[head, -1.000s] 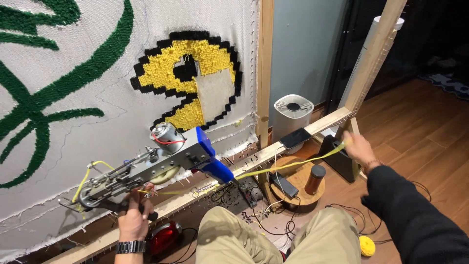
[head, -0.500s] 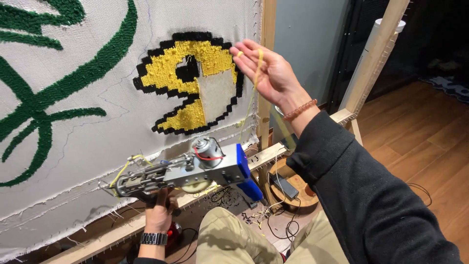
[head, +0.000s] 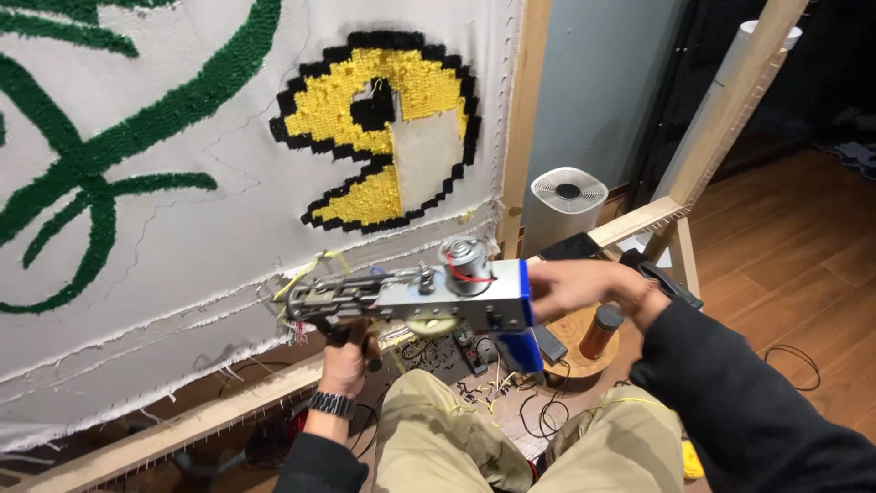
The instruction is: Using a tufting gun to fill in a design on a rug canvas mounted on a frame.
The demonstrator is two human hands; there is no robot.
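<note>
- The left hand [head: 349,358] is clenched around the lower handle of the tufting gun [head: 415,298], holding it level, just in front of the lower edge of the stretched cloth [head: 182,246].
- The right hand [head: 577,288] is at the gun's blue rear end, touching it; it is blurred, so I cannot tell whether the fingers grip or lie loose.
- The gun's needle end points left, near the frayed cloth hem and the wooden frame rail [head: 201,424] below.
- The upright frame post [head: 523,119] stands just right of the yellow and black tufted figure [head: 374,137].
- Open floor lies to the right; a white cylindrical fan [head: 566,208] and a small round stool [head: 584,342] stand behind the right arm.
</note>
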